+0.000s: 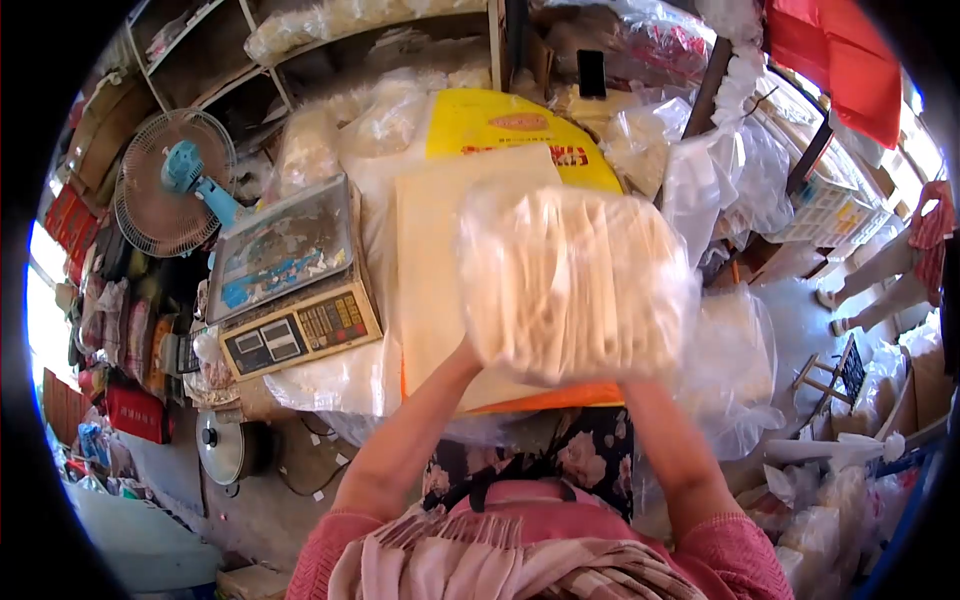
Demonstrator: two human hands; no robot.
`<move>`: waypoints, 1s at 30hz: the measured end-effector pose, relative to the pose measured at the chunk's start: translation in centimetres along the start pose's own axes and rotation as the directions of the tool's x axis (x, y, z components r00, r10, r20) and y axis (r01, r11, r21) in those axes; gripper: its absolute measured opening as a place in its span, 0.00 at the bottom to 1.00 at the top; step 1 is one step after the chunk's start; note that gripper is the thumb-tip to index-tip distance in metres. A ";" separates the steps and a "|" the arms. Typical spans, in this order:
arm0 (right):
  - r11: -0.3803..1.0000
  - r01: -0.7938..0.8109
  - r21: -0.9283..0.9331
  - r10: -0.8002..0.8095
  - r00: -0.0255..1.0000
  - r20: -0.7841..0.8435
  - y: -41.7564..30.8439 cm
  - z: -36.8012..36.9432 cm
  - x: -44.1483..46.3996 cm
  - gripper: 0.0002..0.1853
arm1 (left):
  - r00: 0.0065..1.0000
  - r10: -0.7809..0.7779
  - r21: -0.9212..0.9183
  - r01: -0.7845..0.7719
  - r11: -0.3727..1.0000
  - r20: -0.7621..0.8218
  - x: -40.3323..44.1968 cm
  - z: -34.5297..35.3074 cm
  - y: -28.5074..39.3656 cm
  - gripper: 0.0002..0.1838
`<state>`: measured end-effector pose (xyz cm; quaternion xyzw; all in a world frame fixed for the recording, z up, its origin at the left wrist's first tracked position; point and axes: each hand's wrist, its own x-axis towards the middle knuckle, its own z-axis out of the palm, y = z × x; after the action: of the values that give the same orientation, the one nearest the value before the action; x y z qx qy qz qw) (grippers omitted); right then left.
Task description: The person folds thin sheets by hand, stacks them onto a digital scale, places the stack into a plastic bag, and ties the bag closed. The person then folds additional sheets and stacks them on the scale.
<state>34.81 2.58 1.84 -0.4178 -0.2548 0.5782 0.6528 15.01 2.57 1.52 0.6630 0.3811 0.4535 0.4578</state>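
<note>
1. Clear plastic bag of pale, long strips [580,285]: raised over pale flat sheet [425,270], between and beyond both wrists.
2. Left hand [638,384], right hand [468,360]: supporting bag's near side; fingers hidden, grip opening can't be told.

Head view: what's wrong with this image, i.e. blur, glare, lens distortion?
Head view: the raised clear bag is smeared, probably motion blur, while the scale stays crisper. Head view: window light at the left edge is blown out, with blue fringing; plastic wrap by the scale shows shiny highlights. Head view: strong fisheye, black corners, the shelf edge bowed.
</note>
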 end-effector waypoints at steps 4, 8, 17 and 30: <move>0.984 0.021 0.178 -0.027 0.999 0.032 -4.7 4.2 0.3 0.10 | 0.988 0.106 0.473 -0.041 0.880 -0.111 6.6 -1.7 7.0 0.14; 0.688 0.644 -0.334 -0.658 0.748 0.088 -8.5 6.3 -0.1 0.06 | 0.695 0.718 0.604 -0.588 0.537 0.037 11.8 -2.9 17.5 0.05; -0.348 0.795 -0.497 -0.116 0.489 0.864 -0.5 -0.7 -3.4 0.01 | 0.395 0.564 0.442 -0.895 0.059 0.725 6.1 -4.6 12.8 0.17; 0.015 0.834 -0.552 0.263 0.530 0.806 -7.6 0.6 -10.5 0.06 | 0.857 -0.430 -0.668 0.498 0.554 0.282 -8.0 -0.9 6.6 0.13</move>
<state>36.32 -7.34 10.07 -0.3658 -0.9026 0.1794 0.1388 12.39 -6.52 5.95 0.3232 0.3128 0.3996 0.7987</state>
